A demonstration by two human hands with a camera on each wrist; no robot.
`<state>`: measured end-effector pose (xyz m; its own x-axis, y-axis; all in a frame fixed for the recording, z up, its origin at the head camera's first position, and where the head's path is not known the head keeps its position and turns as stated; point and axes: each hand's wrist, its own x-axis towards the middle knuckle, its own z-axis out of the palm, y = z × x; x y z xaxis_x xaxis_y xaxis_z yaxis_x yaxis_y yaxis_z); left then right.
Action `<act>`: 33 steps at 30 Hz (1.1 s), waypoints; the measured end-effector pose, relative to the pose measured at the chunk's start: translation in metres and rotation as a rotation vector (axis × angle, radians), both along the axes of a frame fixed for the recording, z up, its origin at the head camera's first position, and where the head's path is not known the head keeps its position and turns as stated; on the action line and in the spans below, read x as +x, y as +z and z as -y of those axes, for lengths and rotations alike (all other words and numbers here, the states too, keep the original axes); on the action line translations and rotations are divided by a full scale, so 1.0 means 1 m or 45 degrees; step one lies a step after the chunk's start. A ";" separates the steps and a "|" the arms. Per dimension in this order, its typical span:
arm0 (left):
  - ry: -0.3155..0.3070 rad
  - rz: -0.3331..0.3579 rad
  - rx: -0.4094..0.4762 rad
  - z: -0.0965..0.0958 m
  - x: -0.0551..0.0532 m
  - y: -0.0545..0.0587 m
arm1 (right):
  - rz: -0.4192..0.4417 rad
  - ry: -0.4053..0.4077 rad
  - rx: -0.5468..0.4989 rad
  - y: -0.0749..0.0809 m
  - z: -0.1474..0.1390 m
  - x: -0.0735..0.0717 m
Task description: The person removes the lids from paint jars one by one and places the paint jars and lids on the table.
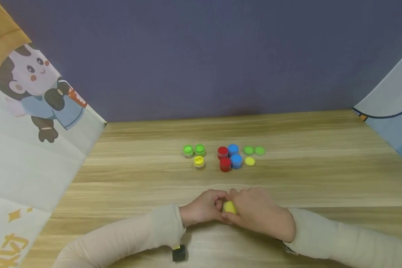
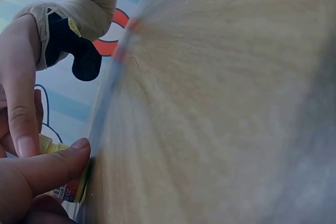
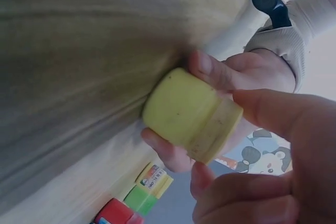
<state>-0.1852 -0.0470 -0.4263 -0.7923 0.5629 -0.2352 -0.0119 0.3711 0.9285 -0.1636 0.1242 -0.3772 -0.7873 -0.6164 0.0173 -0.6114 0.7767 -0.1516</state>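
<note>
Just in front of the person, both hands meet around a small yellow paint jar (image 1: 230, 207). The left hand (image 1: 206, 206) grips the jar's body between thumb and fingers; in the right wrist view its fingertips lie on either side of the yellow body (image 3: 178, 106). The right hand (image 1: 258, 212) pinches the yellow lid (image 3: 218, 132), its thumb and finger at opposite edges of the rim. The lid sits on the jar. In the left wrist view, the printed label (image 2: 65, 191) shows partly below the left thumb (image 2: 50, 169).
Farther back stand two green jars (image 1: 188, 151), a yellow jar (image 1: 199, 162), two red jars (image 1: 225, 165) and two blue jars (image 1: 236, 161). Two green lids (image 1: 248, 150) and a yellow lid (image 1: 249, 161) lie right of them. A dark wall (image 1: 221, 67) rises behind the wooden table (image 1: 137, 167).
</note>
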 end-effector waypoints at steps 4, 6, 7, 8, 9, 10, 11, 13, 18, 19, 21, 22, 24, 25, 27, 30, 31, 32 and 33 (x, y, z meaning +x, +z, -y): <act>0.000 -0.009 -0.008 0.000 0.000 0.000 | -0.018 0.001 -0.012 -0.003 0.001 0.000; 0.000 -0.012 -0.011 0.000 0.001 0.000 | -0.008 0.012 -0.030 -0.003 0.001 0.000; 0.000 -0.013 -0.014 0.001 0.001 0.000 | 0.003 0.022 -0.038 -0.003 0.001 0.000; 0.000 -0.014 -0.017 0.001 0.001 0.001 | 0.016 0.035 -0.045 -0.003 0.001 -0.001; -0.001 -0.012 -0.018 0.001 0.001 0.001 | 0.033 0.046 -0.052 -0.002 0.001 -0.001; -0.004 -0.016 -0.024 0.002 0.002 0.001 | 0.048 0.061 -0.059 -0.002 0.001 -0.002; -0.007 -0.020 -0.033 0.002 0.002 0.001 | 0.062 0.081 -0.064 -0.001 0.001 -0.002; -0.014 -0.026 -0.044 0.002 0.002 0.002 | 0.101 0.131 -0.070 0.001 0.000 -0.004; -0.028 -0.026 -0.033 0.002 0.002 0.002 | 0.200 0.270 -0.066 0.006 -0.004 -0.009; -0.028 -0.021 -0.024 0.002 0.001 0.002 | 0.200 0.297 -0.057 0.007 -0.005 -0.010; -0.028 -0.015 -0.004 0.002 0.001 0.002 | 0.176 0.355 -0.027 0.008 -0.008 -0.011; -0.031 -0.011 0.005 0.001 0.001 0.002 | 0.153 0.384 -0.011 0.008 -0.009 -0.011; -0.030 -0.009 0.011 0.001 0.001 0.003 | 0.100 0.434 0.026 0.009 -0.011 -0.011; -0.029 -0.006 0.014 0.000 0.001 0.003 | 0.073 0.458 0.043 0.009 -0.012 -0.012; -0.029 0.000 0.023 0.000 0.001 0.003 | 0.040 0.498 0.078 0.010 -0.013 -0.012; -0.022 0.016 0.036 0.000 0.001 0.003 | -0.014 0.557 0.128 0.013 -0.015 -0.012; -0.020 0.018 0.038 -0.001 0.001 0.003 | -0.032 0.573 0.133 0.013 -0.015 -0.013; -0.020 0.018 0.042 0.000 0.001 0.003 | -0.033 0.580 0.130 0.014 -0.015 -0.013; -0.020 0.013 0.036 0.000 0.001 0.003 | -0.043 0.582 0.123 0.014 -0.015 -0.013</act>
